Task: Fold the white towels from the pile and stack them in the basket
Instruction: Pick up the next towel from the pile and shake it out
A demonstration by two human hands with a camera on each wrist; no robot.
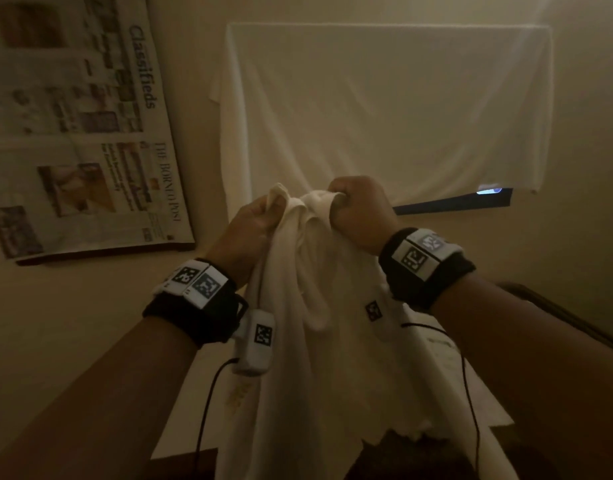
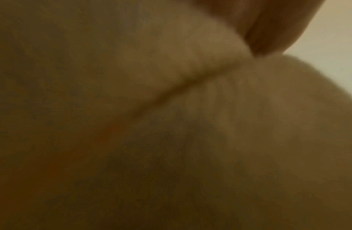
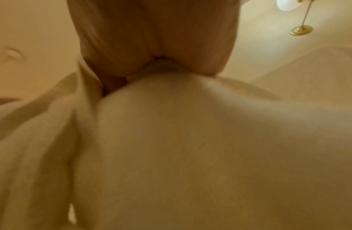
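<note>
A white towel [image 1: 332, 341] hangs in front of me, held up by its top edge. My left hand [image 1: 260, 216] pinches one bunched part of that edge. My right hand [image 1: 357, 209] grips the edge close beside it with curled fingers. The cloth drops in folds down between my forearms. In the left wrist view the towel [image 2: 171, 124] fills the blurred frame below a fingertip [image 2: 269, 28]. The right wrist view shows the fingers [image 3: 151, 38] closed over the towel [image 3: 190, 147]. No basket or pile shows.
Ahead on the wall hangs a white sheet [image 1: 384, 109], with a dark strip [image 1: 454, 202] below its right corner. Taped at the left is a newspaper [image 1: 80, 126]. A dark wooden edge [image 1: 575, 323] runs at the lower right. The room is dim.
</note>
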